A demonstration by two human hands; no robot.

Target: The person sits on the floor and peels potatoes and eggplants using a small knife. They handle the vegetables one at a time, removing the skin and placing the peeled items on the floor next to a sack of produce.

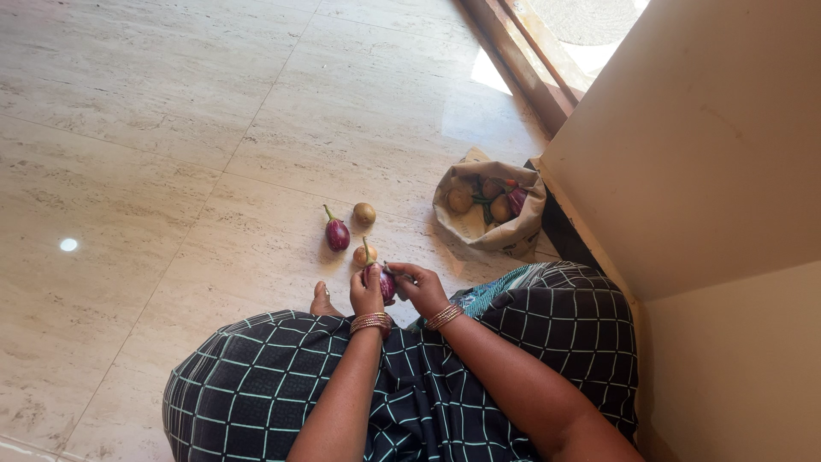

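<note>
On the tiled floor (pixel 171 171) lay a loose purple eggplant (pixel 336 233) and a round potato (pixel 364 213). The left hand (pixel 368 293) and right hand (pixel 419 287) had their fingers closed around a small eggplant (pixel 383 282), above the lap. It looked light, firm and glossy-slick, best gripped around its belly. A paper bag (pixel 479 227) of vegetables sat further right.

1. A pale polished stone-tile floor (pixel 171 128) carries everything.
2. A small purple brinjal (pixel 337 233) lies near the middle, with a round potato (pixel 364 213) just beside it on the right.
3. Farther right, an open paper bag (pixel 479 224) of vegetables sits by the wall.
</note>
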